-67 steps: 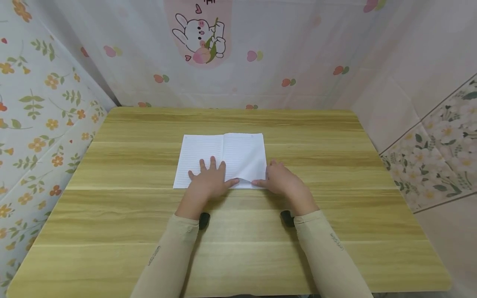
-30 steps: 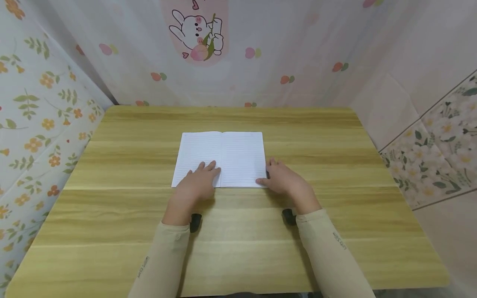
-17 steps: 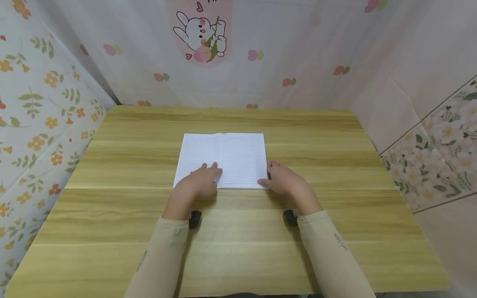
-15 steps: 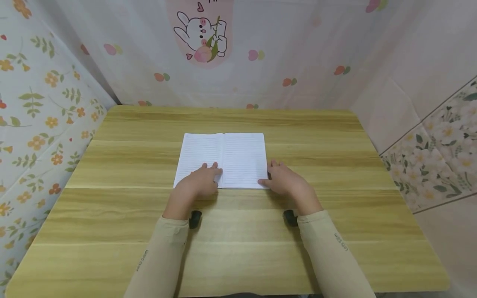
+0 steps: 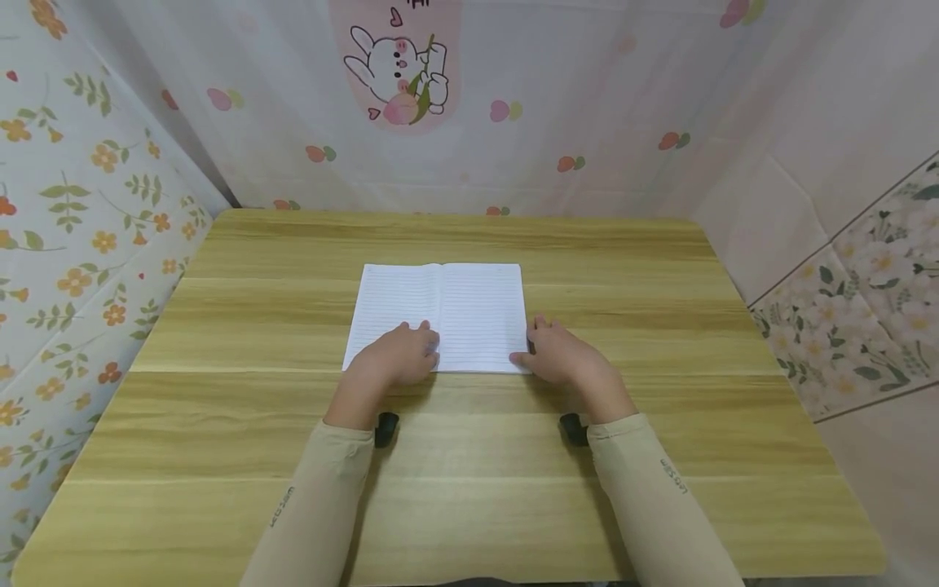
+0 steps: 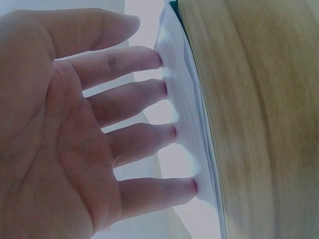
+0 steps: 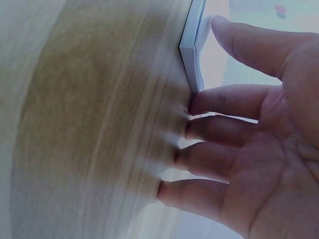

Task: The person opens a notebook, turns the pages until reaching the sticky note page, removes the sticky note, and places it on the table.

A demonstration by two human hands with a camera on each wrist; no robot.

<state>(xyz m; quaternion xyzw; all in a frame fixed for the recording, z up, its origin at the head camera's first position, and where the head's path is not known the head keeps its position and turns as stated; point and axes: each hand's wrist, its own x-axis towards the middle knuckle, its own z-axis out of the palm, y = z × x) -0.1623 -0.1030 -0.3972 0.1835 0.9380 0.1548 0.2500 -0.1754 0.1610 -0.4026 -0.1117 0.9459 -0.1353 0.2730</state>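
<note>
An open notebook with lined white pages lies flat on the table, its spine running away from me. My left hand is over the lower left page, thumb and fingertips close to the spine. In the left wrist view, the fingers of that hand are straight and spread, their tips resting on the page. At the lower right edge is my right hand, thumb over the page corner. The right wrist view shows the straight fingers of this hand touching the wood beside the notebook's edge.
The wood-grain table extends around the notebook on all sides. A printed curtain hangs behind it, with floral cloth at the left and a floral-patterned panel at the right. Dark camera mounts sit under both wrists.
The right page's lower part, lifted and curled 2.2 seconds ago, now lies flat. My left hand has drawn back left from across the spine, its fingers less spread. The right hand has barely moved.
</note>
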